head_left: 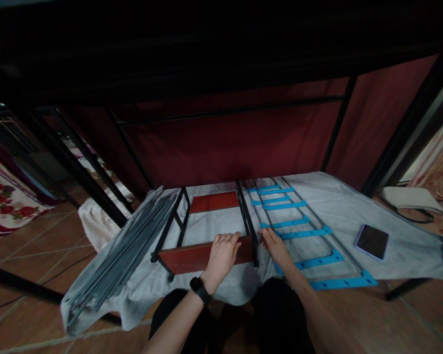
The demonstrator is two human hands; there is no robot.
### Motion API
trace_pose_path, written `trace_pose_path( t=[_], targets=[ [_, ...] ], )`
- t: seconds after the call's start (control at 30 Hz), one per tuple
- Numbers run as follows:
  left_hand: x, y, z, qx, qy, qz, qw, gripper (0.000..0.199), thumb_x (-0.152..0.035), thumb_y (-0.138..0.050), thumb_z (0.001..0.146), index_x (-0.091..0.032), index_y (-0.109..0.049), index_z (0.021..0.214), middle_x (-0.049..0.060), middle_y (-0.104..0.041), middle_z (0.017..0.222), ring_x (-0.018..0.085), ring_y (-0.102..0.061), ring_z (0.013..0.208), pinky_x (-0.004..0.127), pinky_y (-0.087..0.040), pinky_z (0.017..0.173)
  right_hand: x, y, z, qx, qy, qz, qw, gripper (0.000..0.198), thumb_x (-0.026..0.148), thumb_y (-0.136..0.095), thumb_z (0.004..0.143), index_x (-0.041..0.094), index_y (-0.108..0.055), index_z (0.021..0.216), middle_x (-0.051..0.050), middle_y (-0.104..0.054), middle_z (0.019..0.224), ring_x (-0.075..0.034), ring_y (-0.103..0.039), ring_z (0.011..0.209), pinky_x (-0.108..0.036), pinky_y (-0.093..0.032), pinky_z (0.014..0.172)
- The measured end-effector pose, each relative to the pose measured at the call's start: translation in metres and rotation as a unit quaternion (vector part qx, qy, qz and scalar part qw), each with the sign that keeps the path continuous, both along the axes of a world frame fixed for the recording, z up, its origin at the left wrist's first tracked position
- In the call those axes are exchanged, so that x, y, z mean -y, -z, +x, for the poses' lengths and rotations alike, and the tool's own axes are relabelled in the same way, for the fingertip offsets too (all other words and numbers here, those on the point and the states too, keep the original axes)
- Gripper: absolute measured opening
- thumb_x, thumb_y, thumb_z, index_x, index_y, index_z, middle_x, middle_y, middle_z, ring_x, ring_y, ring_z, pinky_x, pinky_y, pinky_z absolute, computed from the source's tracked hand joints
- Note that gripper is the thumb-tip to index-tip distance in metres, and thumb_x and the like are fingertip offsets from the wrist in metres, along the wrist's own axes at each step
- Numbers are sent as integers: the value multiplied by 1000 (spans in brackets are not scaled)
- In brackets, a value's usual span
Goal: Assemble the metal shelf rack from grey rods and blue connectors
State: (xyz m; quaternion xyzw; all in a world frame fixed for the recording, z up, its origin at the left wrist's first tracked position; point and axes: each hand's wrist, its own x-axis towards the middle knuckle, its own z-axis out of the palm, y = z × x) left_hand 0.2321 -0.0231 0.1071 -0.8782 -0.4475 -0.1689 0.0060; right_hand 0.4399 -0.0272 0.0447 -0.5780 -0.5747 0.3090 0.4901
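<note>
A small rack with black metal side frames (169, 223) and red-brown boards lies on a grey cloth in front of me. My left hand (223, 250), with a black watch on its wrist, is closed over the upper edge of the near board (192, 259). At the rack's right side frame (248, 216), close to the board's end, my right hand (275, 243) has its fingers pinched together. Whatever sits between those fingertips is too small to make out. The far board (214, 202) spans the two side frames at the back.
Several thin grey rods (129, 255) lie bundled on the left. To the right are grey rods joined by blue strips (313, 263). A phone or tablet (372, 241) rests farther right on the grey cloth (335, 206). A dark table edge (221, 59) overhangs the far side.
</note>
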Motion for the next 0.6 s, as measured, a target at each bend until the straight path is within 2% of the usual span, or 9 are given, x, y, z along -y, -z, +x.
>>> trace_pose_path(
  t=[0.1,0.23,0.3,0.4,0.47,0.5,0.53,0.6],
  targets=[
    [4,-2,-15,6,-12,11,1000,33,-26,-38,96,-23,-54,126,6,-66,107,21,-58,100,40,-38,97,4,-6,1,50,-32,31,998,32,49,-31,95,26,-53,91,-1,-59,78,-18,-58,74,-30,-45,70],
    [10,-7,-49,51,-45,67,995,33,-27,-41,96,-23,-56,125,7,-63,121,22,-54,114,42,-31,106,3,-9,-1,151,-48,78,984,28,40,-28,96,24,-49,85,-2,-56,81,-18,-57,79,-31,-43,75],
    [11,-11,-77,84,-103,116,984,34,-31,-43,94,-22,-58,124,9,-60,126,25,-51,118,44,-31,106,0,-7,-2,163,-40,77,983,29,40,-27,96,24,-46,81,-1,-53,75,-18,-56,73,-31,-42,71],
    [8,-13,-132,132,-253,162,945,40,-39,-44,93,-21,-58,125,13,-57,130,30,-52,118,47,-36,101,-4,-2,-3,153,-23,68,986,33,45,-28,96,24,-45,75,1,-50,67,-17,-54,65,-29,-41,66],
    [3,-9,-170,167,-326,142,920,48,-44,-41,92,-16,-56,127,15,-58,129,31,-52,120,46,-40,100,-5,2,-3,132,-17,57,990,36,49,-30,95,24,-46,74,1,-50,65,-16,-53,62,-29,-42,63],
    [0,-4,-186,187,-347,108,912,51,-47,-40,91,-13,-56,127,17,-60,125,31,-54,118,44,-42,98,-6,3,-4,117,-16,48,992,38,51,-31,94,24,-48,74,1,-51,65,-16,-53,61,-29,-42,62],
    [-3,1,-200,203,-370,58,905,54,-49,-40,91,-11,-57,125,18,-64,119,31,-59,112,42,-46,94,-7,5,-4,100,-15,39,994,39,53,-32,94,23,-50,75,1,-52,65,-16,-53,61,-29,-43,61],
    [-9,10,-216,231,-373,-44,898,52,-48,-38,90,-11,-61,120,16,-69,109,28,-65,101,36,-50,86,-8,9,-5,69,-8,25,997,42,55,-34,93,22,-54,77,-1,-55,67,-16,-55,62,-29,-46,61]
  ],
)
